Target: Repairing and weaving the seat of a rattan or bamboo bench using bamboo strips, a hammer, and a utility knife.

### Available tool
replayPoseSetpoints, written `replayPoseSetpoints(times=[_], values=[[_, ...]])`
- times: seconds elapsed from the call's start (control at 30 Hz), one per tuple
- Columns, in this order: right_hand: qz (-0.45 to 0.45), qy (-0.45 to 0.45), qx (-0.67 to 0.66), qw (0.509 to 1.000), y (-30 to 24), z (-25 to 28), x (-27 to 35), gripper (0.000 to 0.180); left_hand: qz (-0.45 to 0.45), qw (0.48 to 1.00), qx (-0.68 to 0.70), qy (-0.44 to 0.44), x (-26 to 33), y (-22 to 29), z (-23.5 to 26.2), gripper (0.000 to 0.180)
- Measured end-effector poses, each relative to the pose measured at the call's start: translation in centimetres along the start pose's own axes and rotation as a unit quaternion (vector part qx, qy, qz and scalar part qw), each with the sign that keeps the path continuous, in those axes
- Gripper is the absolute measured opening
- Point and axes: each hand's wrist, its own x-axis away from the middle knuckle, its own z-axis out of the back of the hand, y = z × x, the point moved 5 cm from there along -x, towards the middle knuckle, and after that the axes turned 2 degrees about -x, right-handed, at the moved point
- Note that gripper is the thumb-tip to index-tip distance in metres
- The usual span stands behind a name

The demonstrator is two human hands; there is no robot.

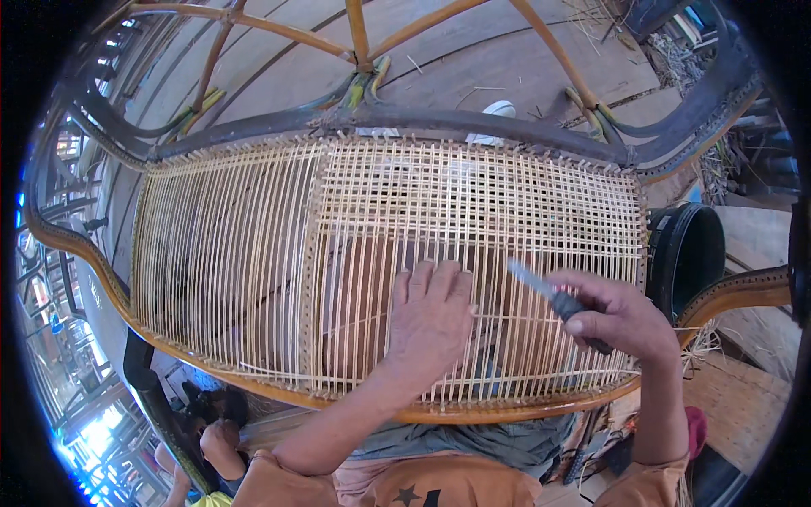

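Observation:
My left hand (432, 317) lies on the cane strands of a woven panel (490, 190), its fingers stretched out toward the far side. In my right hand (621, 314) is a knife (534, 279) with a grey blade and a dark handle, held above the panel and pointing up and left. The blade is slightly blurred. A pale cane strand (557, 318) runs crosswise through the upright strands between my hands. Behind my fingers the right part of the panel is a close grid; nearer me, and in the left part, the strands (220, 253) run mostly one way.
A curved wooden frame (448, 414) surrounds the panel, with a drilled crossbar (308, 279) dividing it. Wooden legs and braces (359, 38) rise beyond it. A dark bucket (697, 253) stands at the right. Cane scraps litter the floor. Another person's bare limb (221, 448) shows at lower left.

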Motion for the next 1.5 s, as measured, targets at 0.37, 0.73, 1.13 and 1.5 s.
replayPoseSetpoints(times=[0.37, 0.73, 1.13, 1.5], values=[[-0.046, -0.072, 0.326, 0.941, -3.4, 0.8, -2.2, 0.037, -0.093, 0.993, -0.043, 0.058, -7.3, 0.1, -1.2, 0.014], [-0.026, -0.174, 0.407, 0.896, -3.7, 0.1, -3.8, 0.028, -0.148, 0.975, -0.152, -0.064, -8.7, 1.0, -2.6, 0.012], [-0.055, 0.184, 0.133, 0.972, 3.6, 3.0, 0.2, 0.025, -0.196, 0.979, -0.039, 0.050, -8.6, 1.6, -1.9, 0.010], [0.000, 0.215, 0.332, 0.918, 2.9, -0.7, -0.5, 0.030, -0.171, 0.979, -0.105, -0.032, -9.5, 2.6, -3.2, 0.015]])
